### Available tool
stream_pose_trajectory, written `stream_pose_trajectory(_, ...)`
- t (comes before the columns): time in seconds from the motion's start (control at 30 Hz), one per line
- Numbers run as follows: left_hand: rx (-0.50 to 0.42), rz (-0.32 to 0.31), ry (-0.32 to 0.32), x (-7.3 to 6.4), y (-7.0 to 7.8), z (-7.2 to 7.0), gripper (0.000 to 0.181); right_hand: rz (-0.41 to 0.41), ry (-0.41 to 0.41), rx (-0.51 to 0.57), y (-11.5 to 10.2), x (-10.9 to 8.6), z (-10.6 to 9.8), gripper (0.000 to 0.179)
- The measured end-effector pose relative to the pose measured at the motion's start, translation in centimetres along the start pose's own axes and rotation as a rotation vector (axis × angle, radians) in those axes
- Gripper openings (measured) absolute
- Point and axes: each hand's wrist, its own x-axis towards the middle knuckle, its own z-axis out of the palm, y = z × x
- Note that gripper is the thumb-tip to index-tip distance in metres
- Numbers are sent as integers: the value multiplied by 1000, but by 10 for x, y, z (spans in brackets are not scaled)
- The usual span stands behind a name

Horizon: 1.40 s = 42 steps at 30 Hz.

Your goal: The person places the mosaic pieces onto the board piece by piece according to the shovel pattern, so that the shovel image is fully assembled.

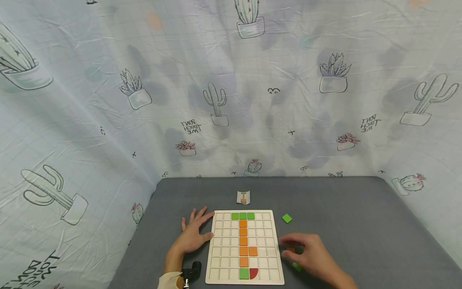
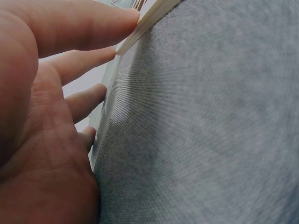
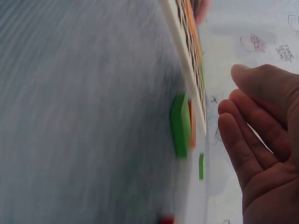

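A pale wooden grid board (image 1: 224, 253) lies flat on the table. Three green square tiles (image 1: 243, 216) sit in its top row, above a column of several orange tiles (image 1: 243, 241). One orange tile (image 1: 253, 251) is beside that column. In the bottom row are a green tile (image 1: 244, 273) and a red quarter-round tile (image 1: 254, 273). My left hand (image 1: 193, 237) touches the board's left edge with thumb and index finger, fingers extended. Right of the board, my right hand (image 1: 308, 255) hovers over loose tiles, fingers loosely bent, holding nothing in the right wrist view.
A loose green tile (image 1: 286, 218) lies right of the board's upper corner. An orange tile (image 1: 290, 250) and another green tile (image 1: 297, 266) are partly hidden by my right hand. A small pattern card (image 1: 243, 197) lies behind the board. Printed cloth (image 1: 252, 120) hangs around the table.
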Motion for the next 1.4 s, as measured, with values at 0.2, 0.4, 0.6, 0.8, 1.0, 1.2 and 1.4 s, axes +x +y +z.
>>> stream_pose_trajectory(0.2, -1, 1, -6, 0, 0, -1, 71, -92, 64, -120, 12, -12, -12, 27)
stream_pose_trajectory(0.4, -1, 11, 0, 1, -1, -1, 71, -64, 52, -175, 19, -19, -26, 28)
stream_pose_trajectory(0.6, -12, 12, 1, 0, 0, -2, 71, -56, 34, -195, 24, -23, -31, 28)
stream_pose_trajectory(0.8, -9, 10, 5, -1, -1, -1, 70, -13, 7, -211, 24, -21, -32, 28)
stream_pose_trajectory(1.0, -11, 9, 5, -2, 2, -1, 71, -21, -10, -202, 25, -19, -31, 28)
stream_pose_trajectory(1.2, -14, 6, 12, -1, 2, 0, 71, -33, -53, -142, 29, -17, -29, 29)
stream_pose_trajectory(1.4, -11, 21, 18, 0, 1, 0, 70, -78, -71, -150, 29, -14, -26, 31)
